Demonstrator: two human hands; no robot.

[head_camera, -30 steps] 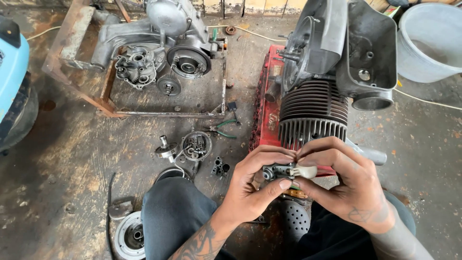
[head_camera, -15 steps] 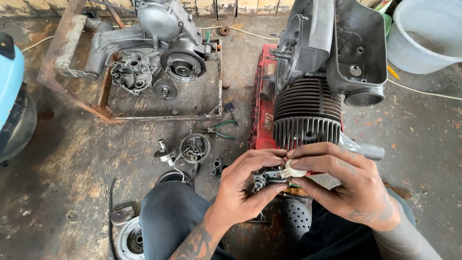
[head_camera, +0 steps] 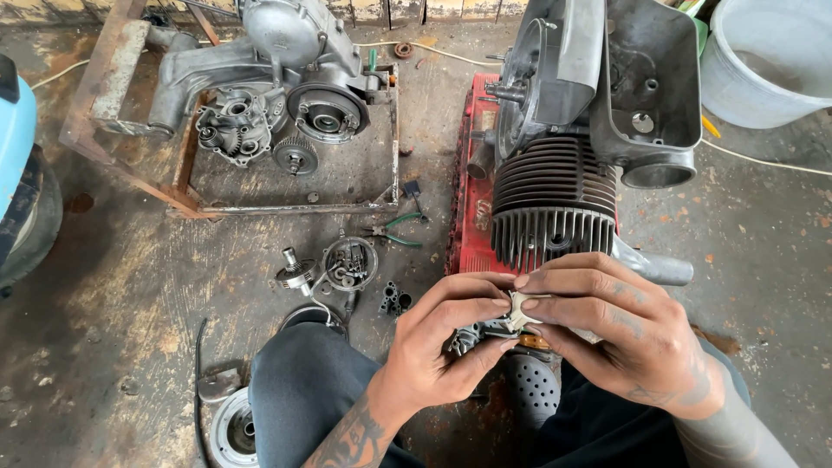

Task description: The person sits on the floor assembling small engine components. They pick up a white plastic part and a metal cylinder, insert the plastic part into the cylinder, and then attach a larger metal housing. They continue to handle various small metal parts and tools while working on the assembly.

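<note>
Both hands were closed around one small part, held over the person's lap just below the finned cylinder (head_camera: 553,208) of the engine. The left hand (head_camera: 442,342) cupped a small dark metal assembly (head_camera: 475,334) from underneath, thumb and fingers curled about it. The right hand (head_camera: 620,334) pinched a thin, pale, star-shaped gasket (head_camera: 521,310) between thumb and fingertips, laid against the top of that assembly.

To my eye the gasket was the delicate piece: flat, light, likely to tear or crease if pulled at one arm, so best held by its edges with several fingertips. The metal assembly looked stiff and small but dense, probably oily, so it wanted the cradling grip from below that it had.

On the concrete floor (head_camera: 130,321) to the left lay a round plate with small parts (head_camera: 349,263), green-handled pliers (head_camera: 394,232) beside it, and farther back a crankcase with gears (head_camera: 260,113) in a rusty metal frame (head_camera: 182,204). A pale bucket (head_camera: 763,65) stood at the upper right, well apart from the hands.
</note>
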